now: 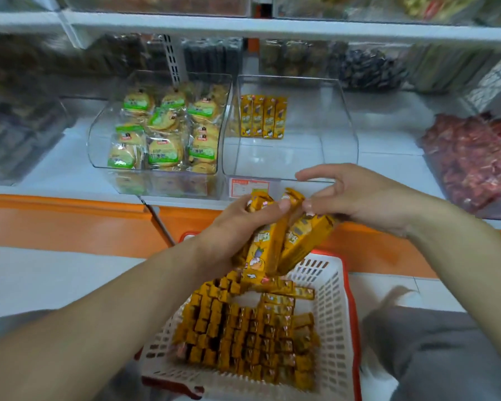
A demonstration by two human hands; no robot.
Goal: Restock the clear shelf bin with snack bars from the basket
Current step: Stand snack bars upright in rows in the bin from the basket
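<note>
My left hand (240, 224) grips a bunch of yellow snack bars (275, 241) above the basket. My right hand (356, 198) meets them from the right, its thumb and fingertips pinching the top of one bar. Below, the white basket (334, 314) with a red rim holds many more yellow bars (243, 337) packed on end. On the shelf ahead, the clear bin (324, 134) has a short row of the same bars (262, 117) standing at its back left; the rest of its floor is bare.
Left of that bin, another clear bin (104, 131) is full of green-labelled biscuit packs. A bin of red wrapped snacks (475, 160) sits at the right. An orange shelf edge (70, 215) runs below. A grey trouser leg (446, 351) is beside the basket.
</note>
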